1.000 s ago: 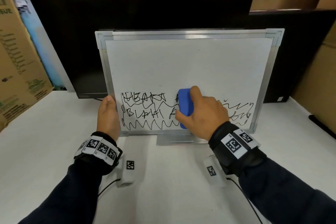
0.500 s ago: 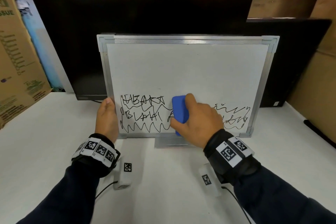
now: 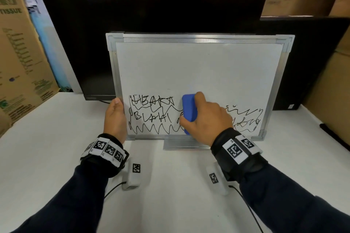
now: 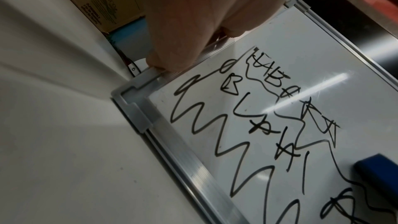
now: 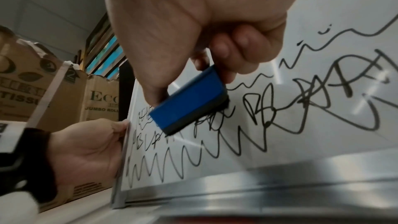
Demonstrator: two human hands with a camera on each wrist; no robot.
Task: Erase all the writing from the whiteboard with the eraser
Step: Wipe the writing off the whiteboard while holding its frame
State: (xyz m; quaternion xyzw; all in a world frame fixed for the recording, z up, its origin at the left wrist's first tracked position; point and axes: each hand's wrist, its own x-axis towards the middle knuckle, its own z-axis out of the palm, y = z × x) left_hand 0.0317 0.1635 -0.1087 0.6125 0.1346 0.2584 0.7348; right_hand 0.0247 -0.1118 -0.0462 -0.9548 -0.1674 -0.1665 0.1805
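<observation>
Eraser pressed on the scribbled whiteboard

Right hand [image 3: 206,121] gripped the blue eraser [image 3: 189,108] mid-frame, hiding some writing [image 3: 153,117]; left hand [image 3: 115,119] pinched the whiteboard [image 3: 198,66] edge, fingers hidden behind.

A silver-framed whiteboard [image 3: 198,66] stands on a white table [image 3: 47,147] against two dark monitors [image 3: 151,9], with black scribbles [image 3: 151,117] across its lower part. The right hand [image 3: 206,121] grips a blue eraser [image 3: 188,108] on the writing. The left hand [image 3: 114,119] holds the board's left edge.
</observation>
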